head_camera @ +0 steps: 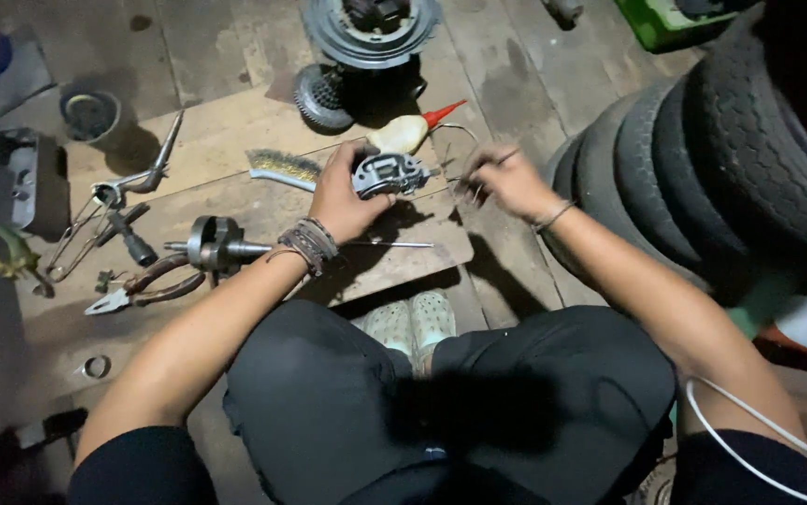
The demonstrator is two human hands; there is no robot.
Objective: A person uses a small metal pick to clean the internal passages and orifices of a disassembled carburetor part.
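The left hand (340, 198) grips one ribbed grey metal casting (387, 174) above the wooden board (235, 131). The right hand (506, 180) pinches one thin wire (460, 131). One wire brush (282, 168) lies at the board's middle.

Stacked tyres (731, 159) wall off the right, tools (142, 252) crowd the left; bare boards (235, 122) lie between.

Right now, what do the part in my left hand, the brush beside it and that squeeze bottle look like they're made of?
The part in the left hand: dull grey cast metal, probably aluminium. The brush: brassy-yellow wire bristles on a pale handle, material unclear. The squeeze bottle: cream soft plastic with a red plastic nozzle.
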